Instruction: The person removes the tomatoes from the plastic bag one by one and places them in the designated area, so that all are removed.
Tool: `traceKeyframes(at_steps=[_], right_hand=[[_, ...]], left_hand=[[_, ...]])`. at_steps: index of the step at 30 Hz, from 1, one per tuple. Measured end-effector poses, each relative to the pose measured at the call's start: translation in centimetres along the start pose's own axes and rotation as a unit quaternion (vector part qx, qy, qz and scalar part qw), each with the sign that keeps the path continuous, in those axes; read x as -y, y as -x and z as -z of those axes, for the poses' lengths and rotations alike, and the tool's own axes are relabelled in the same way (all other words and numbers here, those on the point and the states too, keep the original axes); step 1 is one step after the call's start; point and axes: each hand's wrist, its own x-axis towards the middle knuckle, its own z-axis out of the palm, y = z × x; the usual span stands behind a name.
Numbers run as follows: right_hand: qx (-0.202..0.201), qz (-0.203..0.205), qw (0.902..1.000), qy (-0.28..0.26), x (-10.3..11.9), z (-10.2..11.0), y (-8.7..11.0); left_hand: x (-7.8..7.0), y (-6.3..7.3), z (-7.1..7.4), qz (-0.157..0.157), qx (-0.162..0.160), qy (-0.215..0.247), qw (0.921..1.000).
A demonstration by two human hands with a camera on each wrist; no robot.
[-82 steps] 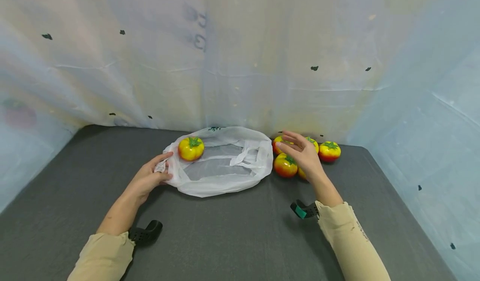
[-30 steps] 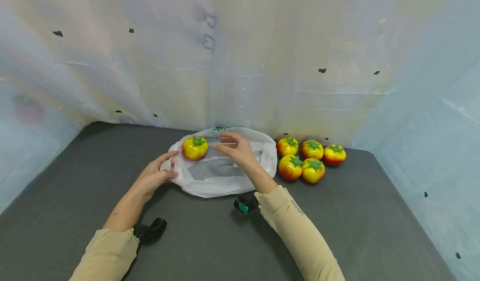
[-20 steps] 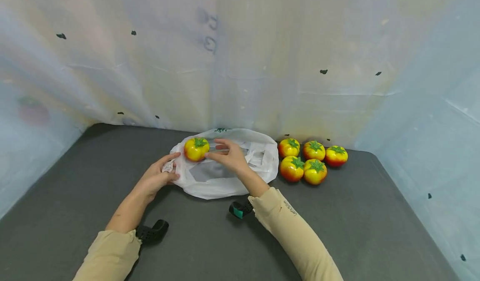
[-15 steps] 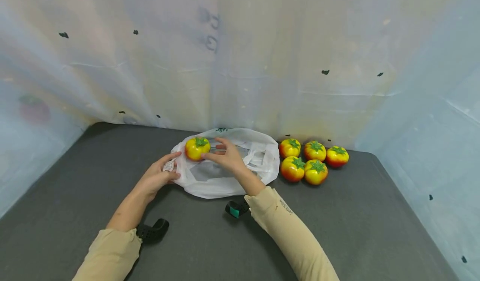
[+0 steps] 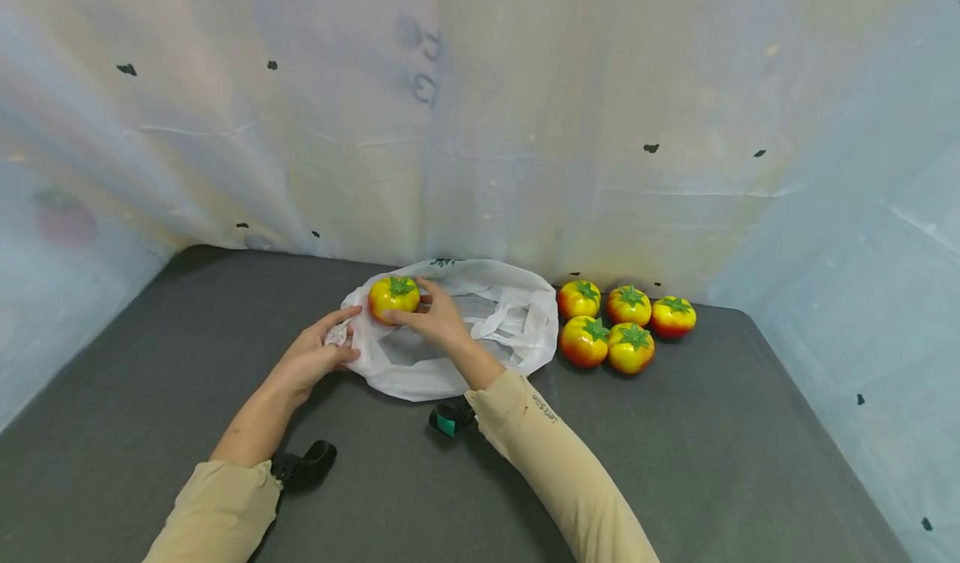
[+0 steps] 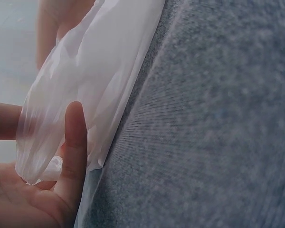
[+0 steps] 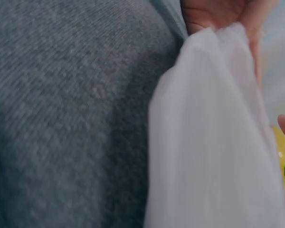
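A white plastic bag (image 5: 420,385) lies spread on the table with its mouth facing up. My left hand (image 5: 309,359) holds the bag's left edge; in the left wrist view its thumb (image 6: 76,128) lies against the thin plastic. Inside the bag's left end sits a glossy yellow-and-red tomato (image 5: 392,294) with a green star-shaped top. Reaching over the bag, my right hand (image 5: 441,319) has its thumb and fingers about the tomato's right side. In the right wrist view the bag (image 7: 209,133) hides most of that tomato (image 7: 281,151).
Several more tomatoes (image 5: 585,340) stand in a group just right of the bag. A dark grey table (image 5: 405,496) runs up to a pale plastic sheet (image 5: 510,129) behind, with a bluish sheet (image 5: 885,296) on the right side.
My right hand has gone left from the tomato group, over the bag, and its fingers have closed in on the tomato there. My left hand keeps holding the bag edge.
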Motion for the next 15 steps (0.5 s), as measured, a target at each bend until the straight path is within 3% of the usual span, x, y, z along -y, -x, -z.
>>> traceKeyframes(at_steps=[15], right_hand=[[-0.027, 0.015, 0.9988, 0.038, -0.48, -1.0, -0.63]], left_hand=[[0.26, -0.31, 0.01, -0.001, 0.004, 0.007, 1.0]])
